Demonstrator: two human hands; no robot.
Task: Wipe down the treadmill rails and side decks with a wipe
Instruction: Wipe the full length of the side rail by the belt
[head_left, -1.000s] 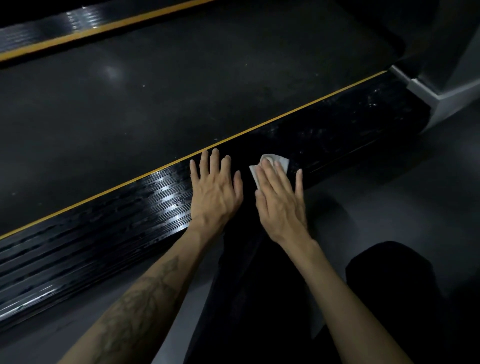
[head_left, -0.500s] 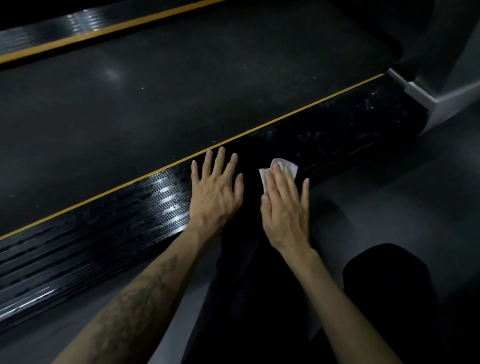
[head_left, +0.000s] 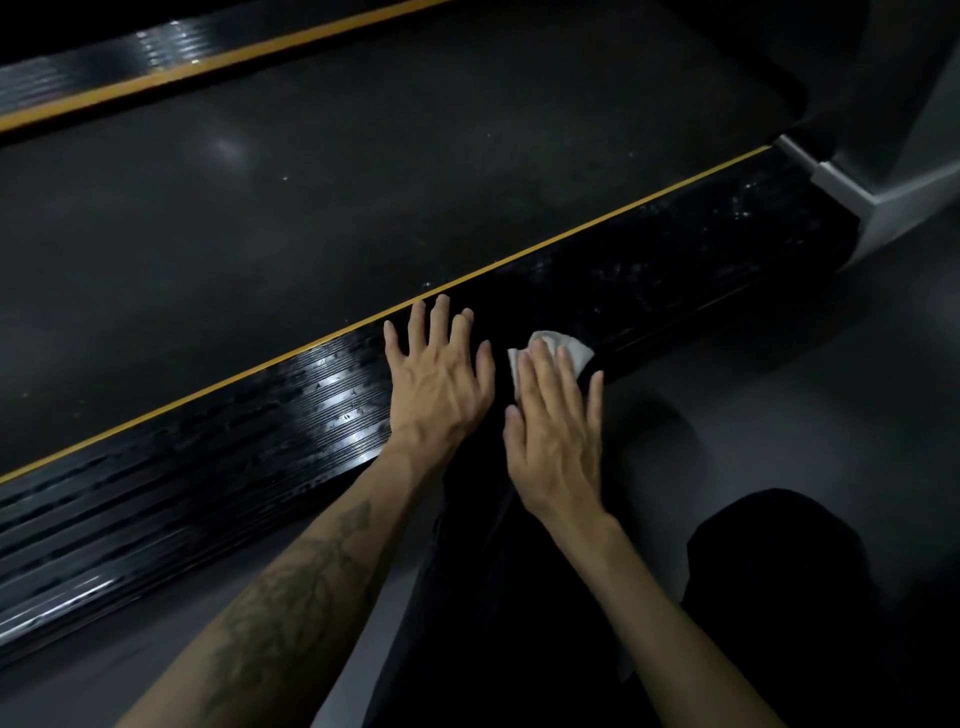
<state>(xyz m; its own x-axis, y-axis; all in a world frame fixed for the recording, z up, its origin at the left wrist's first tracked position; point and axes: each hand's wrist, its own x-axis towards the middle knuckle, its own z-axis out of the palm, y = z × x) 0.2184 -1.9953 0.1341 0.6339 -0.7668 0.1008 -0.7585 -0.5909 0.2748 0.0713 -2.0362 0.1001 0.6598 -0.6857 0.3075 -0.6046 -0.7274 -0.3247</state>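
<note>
A glossy black ribbed side deck with a thin yellow stripe runs diagonally across the treadmill's near side. My left hand lies flat on it with fingers spread. Just to its right, my right hand presses a small white wipe onto the deck's outer edge with straight fingers; most of the wipe is hidden under them. The deck's right stretch looks dull and speckled. The far side deck, also yellow-striped, runs along the top left.
The dark running belt fills the middle. A grey upright base closes the deck's right end. Grey floor lies on the near side, and my dark-trousered knee is at bottom right.
My right hand has slid the wipe a little to the right along the deck and back toward its outer edge. My left hand has barely moved.
</note>
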